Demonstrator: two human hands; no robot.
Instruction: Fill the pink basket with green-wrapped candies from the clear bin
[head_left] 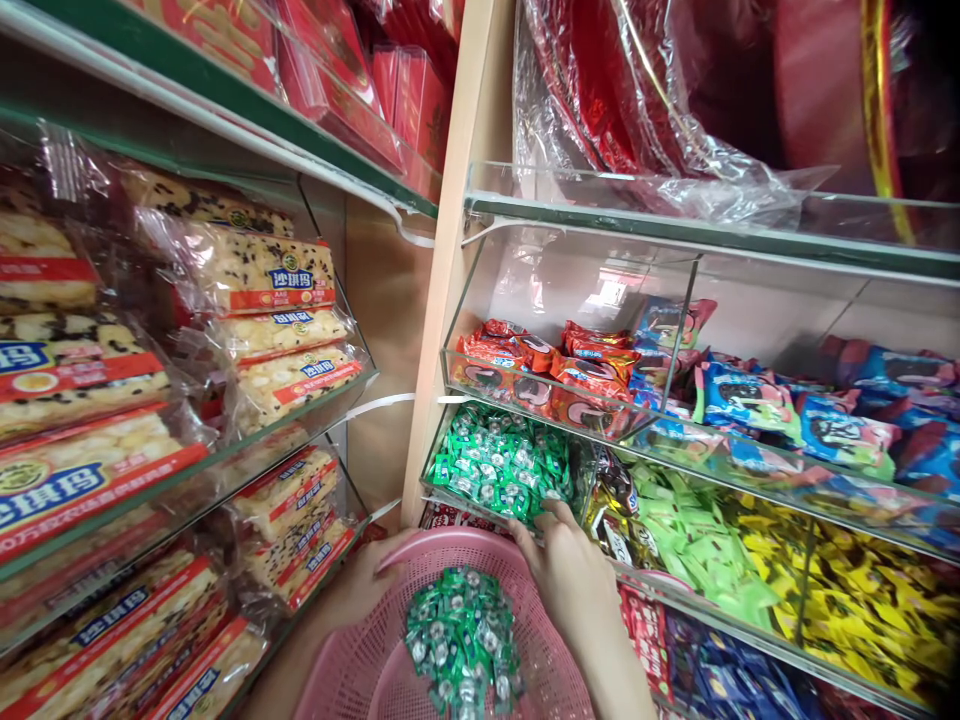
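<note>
Left hand (366, 578) closed on the left rim of a pink basket (457, 541), a round one with perforated walls, held low in front of the shelving. Inside it, a loose pile of green-wrapped sweets (463, 635) with pale round marks. Right hand (561, 553) on the other side of the basket, forearm passing over its right part; fingers partly bent and reaching over the front edge of a shelf compartment, tips at a heap of matching green packets (504, 462). Cannot tell whether they grip any. Just right of that heap: dark and gold wrappers (616, 510), then light green packets (694, 535), then yellow packets (862, 590), clear dividers standing between some of the kinds. Shelf above: red-orange packets (577, 360) at the left, blue and pink packets (757, 400) to the right, all behind a clear front lip. Below the light green and yellow ones, red packets (643, 635) and dark blue packets (739, 665), partly cut off by the frame. Left-hand shelving carries stacked pastry bars (277, 275) in clear wrap with red bands and blue labels (dark specks show on several). Higher up, red boxes (412, 105) on the left and red items in clear film (600, 90) on the right, separated by a pale wooden upright (442, 260).
</note>
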